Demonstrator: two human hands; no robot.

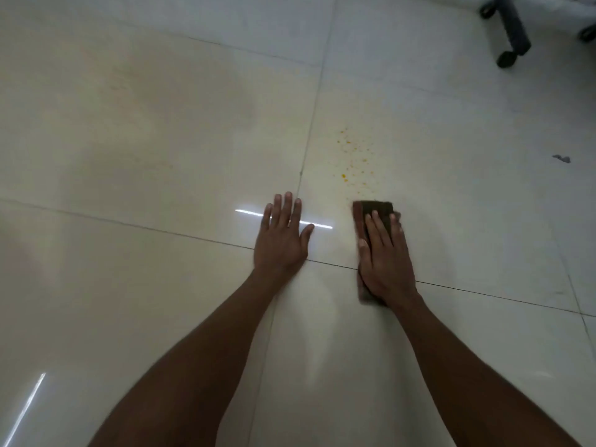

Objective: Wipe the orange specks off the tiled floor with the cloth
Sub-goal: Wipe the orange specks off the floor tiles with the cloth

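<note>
Nearest you, both forearms reached forward over the tiled floor (161,124). Your left hand (281,235) lay flat on the tile, fingers straight and slightly spread, holding nothing; it appeared to serve as a brace. Your right hand (385,256) lay palm down on the cloth (375,209), fingers extended along it, pressing rather than gripping. The cloth was dark brown, folded into a narrow pad, with its far end showing past your fingertips and its near end showing at your wrist.

Handling, as judged: the cloth looked soft, light and limp. It would bunch or unfold if dragged by one edge. A flat palm across its middle, as you had it, was the sound hold. The tile was glossy, so the pad would likely slide with little resistance.

Just beyond the far end of the cloth lay the orange specks (353,156), scattered in a loose band running away from you, beside a grout line. They were not yet wiped.

Farther right sat a small grey scrap (561,158). At the far right corner stood a chair base (512,30) with castors.
</note>
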